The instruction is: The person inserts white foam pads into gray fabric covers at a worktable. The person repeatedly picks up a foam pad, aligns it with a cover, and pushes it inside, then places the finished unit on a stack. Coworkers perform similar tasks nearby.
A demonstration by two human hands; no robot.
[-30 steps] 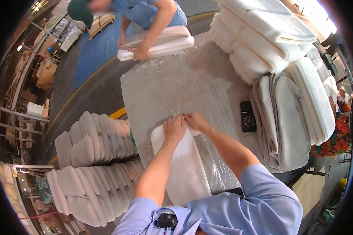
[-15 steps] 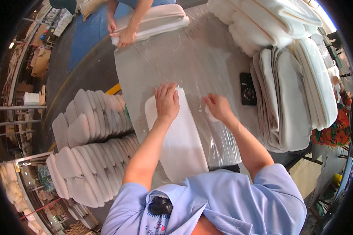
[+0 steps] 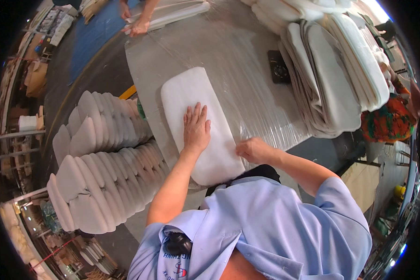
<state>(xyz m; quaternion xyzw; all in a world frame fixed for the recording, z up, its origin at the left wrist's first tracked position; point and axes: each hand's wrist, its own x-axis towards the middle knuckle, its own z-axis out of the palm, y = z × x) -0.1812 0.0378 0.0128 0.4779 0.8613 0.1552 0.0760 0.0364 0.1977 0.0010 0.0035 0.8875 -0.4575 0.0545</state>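
- The desk (image 3: 247, 56) fills the upper middle of the frame, its top covered in clear, shiny plastic film; you stand at its near edge, so everything you handle is within easy reach.
- To the upper right, a tall pile of white pads (image 3: 340, 70) leans along the desk edge (probably the stock, kept close by).
- At the left of the frame, two rows of white pads (image 3: 102, 163) stand on edge beside the desk, packed tight against each other.
- The white foam pad (image 3: 191, 93) lies flat on the film in the centre, its long side running away from you and its near end at the desk edge by your body.
- Your left hand (image 3: 196, 130) presses flat on the middle of the pad, fingers spread apart and gripping nothing, which seems meant to keep it from sliding on the slick film.
- Your right hand (image 3: 254, 150) rests at the pad's near right corner, fingers curled together; whether they pinch the pad's edge or the film, you cannot tell.
- A small black device (image 3: 279, 66) sits on the film between the pad and the pile, well apart from both hands.
- At the top left, another person's hands (image 3: 135, 27) rest on a separate white pad at the far end of the desk (nothing of theirs crosses your side).
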